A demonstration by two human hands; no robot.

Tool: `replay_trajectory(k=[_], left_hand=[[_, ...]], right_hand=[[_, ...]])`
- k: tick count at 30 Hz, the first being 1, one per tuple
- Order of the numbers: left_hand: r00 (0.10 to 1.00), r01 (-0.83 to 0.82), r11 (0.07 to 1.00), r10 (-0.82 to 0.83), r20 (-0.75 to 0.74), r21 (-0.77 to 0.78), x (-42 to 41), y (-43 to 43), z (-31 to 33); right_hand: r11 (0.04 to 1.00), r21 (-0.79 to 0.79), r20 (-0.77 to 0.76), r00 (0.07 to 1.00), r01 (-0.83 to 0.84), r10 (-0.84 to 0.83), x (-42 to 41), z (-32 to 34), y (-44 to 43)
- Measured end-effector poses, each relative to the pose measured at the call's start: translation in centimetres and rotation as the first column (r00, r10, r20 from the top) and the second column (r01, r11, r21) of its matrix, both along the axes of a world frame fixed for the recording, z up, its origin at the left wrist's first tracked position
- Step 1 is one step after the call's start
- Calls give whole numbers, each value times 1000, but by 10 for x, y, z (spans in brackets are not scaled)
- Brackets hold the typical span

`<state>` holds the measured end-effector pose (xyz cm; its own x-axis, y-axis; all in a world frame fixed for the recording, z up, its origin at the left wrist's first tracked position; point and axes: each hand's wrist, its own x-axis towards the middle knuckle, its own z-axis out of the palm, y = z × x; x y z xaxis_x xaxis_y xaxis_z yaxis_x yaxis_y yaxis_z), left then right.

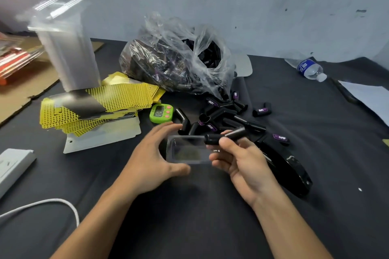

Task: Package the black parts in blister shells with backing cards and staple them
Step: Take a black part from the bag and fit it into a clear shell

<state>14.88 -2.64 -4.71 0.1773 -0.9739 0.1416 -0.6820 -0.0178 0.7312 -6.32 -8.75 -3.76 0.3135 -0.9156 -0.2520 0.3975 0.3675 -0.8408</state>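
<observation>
Spanning a blister shell [189, 150], the left hand [150, 161] grips its edges with curled fingers [166, 130]; the right hand [244, 168] pinches a black part [225, 136] at its 2 o'clock.

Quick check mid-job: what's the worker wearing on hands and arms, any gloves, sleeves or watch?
No gloves on the left hand or right hand. The left forearm and right forearm are bare to the frame edge: no sleeves, watch or wristband shows. A glint by the right hand's fingers may be a ring; too blurred to tell.
</observation>
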Motion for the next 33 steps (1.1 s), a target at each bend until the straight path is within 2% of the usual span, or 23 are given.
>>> replay_trajectory(k=[4,8,11,14,17,20,22,24,25,27,30,33], left_hand=[[1000,-25,956,22,-16,-292,-28,4,0],[991,-76,924,28,-130,-374,-43,5,-6],[972,-159,910,77,-221,-383,-46,5,-6],[987,-110,897,46,-157,-428,-47,9,-5],[998,-39,944,24,-52,-327,-31,5,-3],[993,-62,993,72,92,-104,-12,-2,-4],[997,-50,999,49,52,23,-9,-4,-10],[1000,-9,999,8,23,45,-6,-4,-16],[1000,3,999,-4,15,38,-5,-4,-17],[1000,19,1000,-19,-1,16,-5,-5,-15],[997,75,997,-75,-22,19,-7,-5,-11],[992,105,993,-101,-78,46,-11,-6,-11]], right_hand=[[986,-146,-158,986,-79,56,3,-4,-1],[942,-299,-255,964,-150,73,7,-12,4],[944,-305,-192,979,-129,72,8,-12,6],[966,-227,-34,993,-122,117,12,-10,8],[985,-169,68,996,-40,52,12,-10,7],[973,-231,70,997,2,15,6,-11,2],[950,-311,35,999,-6,17,3,-11,-1],[903,-430,-80,996,-2,-37,2,-10,-2],[857,-515,-189,976,-5,-108,1,-10,-2],[722,-685,-418,866,-101,-275,-2,-8,-1],[545,-780,-586,666,-308,-463,-1,-10,3],[553,-733,-668,570,-395,-478,4,-15,5]])
